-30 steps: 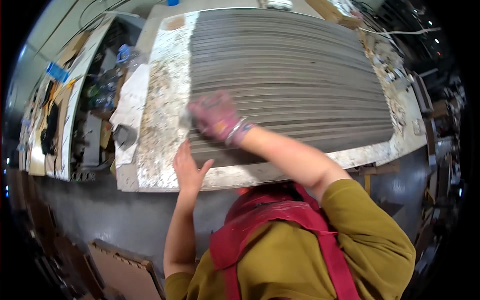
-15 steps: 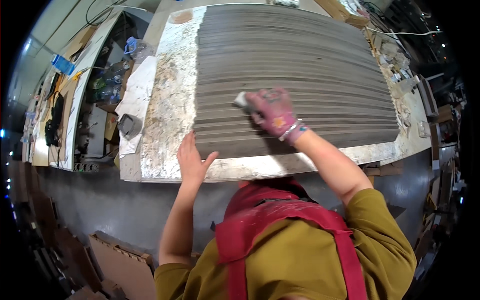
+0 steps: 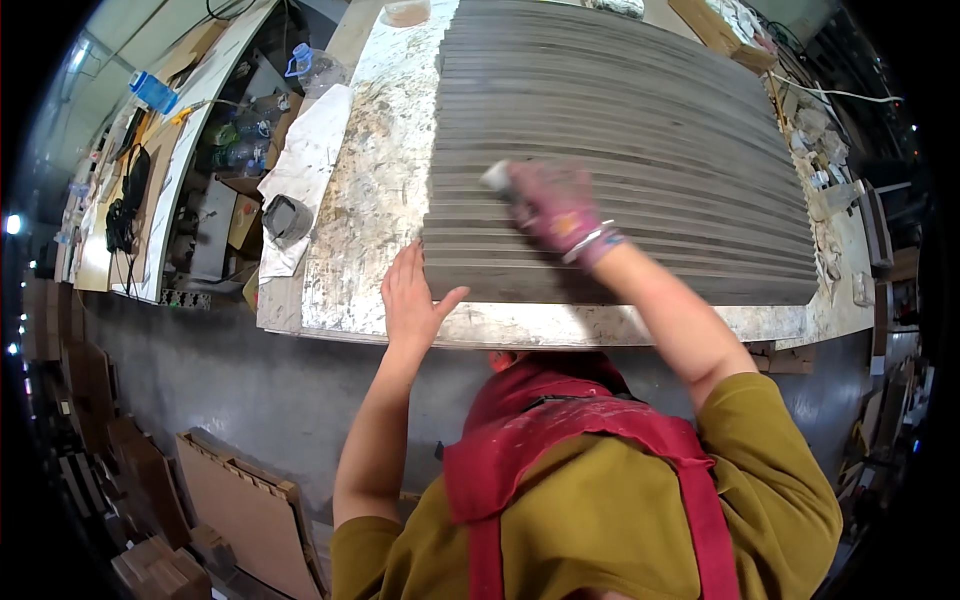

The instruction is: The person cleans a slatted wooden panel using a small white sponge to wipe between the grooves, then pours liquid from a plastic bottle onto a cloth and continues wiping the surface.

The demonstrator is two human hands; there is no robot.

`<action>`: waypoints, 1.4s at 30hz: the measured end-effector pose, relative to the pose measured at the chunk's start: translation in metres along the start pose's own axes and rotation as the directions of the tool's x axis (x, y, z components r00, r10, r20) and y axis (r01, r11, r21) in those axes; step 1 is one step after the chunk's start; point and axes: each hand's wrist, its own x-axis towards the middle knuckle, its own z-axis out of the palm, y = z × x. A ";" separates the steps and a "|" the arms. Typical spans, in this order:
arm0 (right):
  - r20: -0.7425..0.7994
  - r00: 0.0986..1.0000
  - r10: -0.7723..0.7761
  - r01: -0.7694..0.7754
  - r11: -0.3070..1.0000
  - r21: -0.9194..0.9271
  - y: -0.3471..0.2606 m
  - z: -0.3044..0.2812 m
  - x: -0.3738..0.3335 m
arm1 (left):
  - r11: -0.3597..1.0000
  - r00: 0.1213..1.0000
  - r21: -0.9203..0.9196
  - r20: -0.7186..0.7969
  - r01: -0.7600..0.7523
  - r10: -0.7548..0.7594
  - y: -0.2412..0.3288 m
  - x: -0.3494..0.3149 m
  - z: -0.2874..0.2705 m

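At far left, a shelf unit (image 3: 176, 172) runs beside the desk, with a blue bottle (image 3: 152, 92) and a black cable (image 3: 122, 222) on its top. Nearer, a flat brown board (image 3: 240, 515) leans low down by the floor. Along the left side of the desk (image 3: 278, 318) lies a stained white cloth (image 3: 308, 150); a clear jug with a blue handle (image 3: 318, 72) is by its far end, and a grey cup (image 3: 287, 220) is tipped over on its near part.

Next comes a strip of blotched white board (image 3: 385, 130), which shows under the left and near edges of a large grey ribbed panel (image 3: 620, 130). The panel lies flat across the middle of the desk, its ribs running left to right. The bare left hand (image 3: 410, 305) is at its near left corner, the fingers straight and close together along the left edge, the thumb spread wide by the near edge, gripping nothing.

Over the panel's near half, left of its middle, the right hand (image 3: 560, 208), in a pink glove, has its fingers closed around a small whitish block (image 3: 496, 176); motion blur hides the exact grip. A wooden box (image 3: 722, 35) sits at the far right, and a white cord (image 3: 840, 93) runs off beyond the panel's right edge.
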 end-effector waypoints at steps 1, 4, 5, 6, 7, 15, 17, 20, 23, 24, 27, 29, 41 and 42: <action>0.065 0.994 0.090 -0.087 0.995 -0.041 0.021 -0.009 0.001 | 1.000 1.000 0.005 -0.004 0.005 -0.005 0.001 0.000 -0.001; 0.017 0.998 0.060 -0.059 0.998 -0.014 0.014 -0.020 0.008 | 1.000 1.000 0.000 -0.010 -0.004 0.004 0.001 0.000 0.000; 0.040 0.999 -0.011 0.011 1.000 -0.005 -0.013 -0.013 0.013 | 1.000 1.000 -0.007 -0.002 -0.007 0.007 0.002 0.001 0.002; 0.057 0.995 -0.082 0.081 0.997 0.008 -0.041 -0.005 0.017 | 1.000 1.000 -0.010 0.005 -0.010 0.010 0.002 0.002 0.003; 0.141 0.979 -0.147 0.139 0.988 0.062 -0.062 0.005 0.018 | 1.000 1.000 -0.011 0.011 -0.019 0.019 0.003 0.004 0.002; 0.136 0.988 0.079 -0.069 0.995 -0.076 -0.001 -0.013 0.012 | 1.000 0.999 -0.015 0.039 0.019 -0.018 0.001 -0.001 -0.002; 0.050 0.991 -0.123 0.113 0.979 0.173 -0.045 -0.004 0.018 | 1.000 0.999 -0.014 0.042 0.004 -0.004 0.000 0.003 0.001; 0.124 0.979 -0.162 0.114 0.939 0.324 -0.072 0.027 0.013 | 0.997 0.995 0.075 0.101 -0.016 0.009 0.000 0.006 0.005; 0.109 0.992 -0.057 0.048 0.995 0.084 -0.029 -0.009 0.014 | 1.000 0.999 -0.009 0.039 -0.026 0.027 -0.001 0.003 -0.004; 0.194 0.979 0.058 -0.057 0.998 -0.011 -0.012 -0.019 0.010 | 0.999 0.999 -0.024 0.032 -0.024 0.025 0.001 0.002 -0.003; -0.028 0.991 -0.128 0.129 0.988 0.080 -0.030 -0.015 0.005 | 1.000 0.999 -0.017 0.042 0.009 -0.008 -0.001 0.001 -0.001; 0.002 0.952 -0.305 0.301 0.939 0.165 -0.080 -0.008 -0.007 | 0.997 0.995 0.075 0.092 0.016 -0.023 -0.006 0.001 0.006; 0.117 0.959 -0.258 0.237 0.957 0.169 -0.076 -0.004 -0.034 | 0.999 0.990 0.032 0.138 0.019 -0.024 -0.003 0.004 0.001; 0.084 0.975 -0.205 0.187 0.965 0.184 -0.062 -0.011 -0.039 | 0.999 0.996 -0.024 0.078 0.032 -0.030 -0.003 0.002 0.000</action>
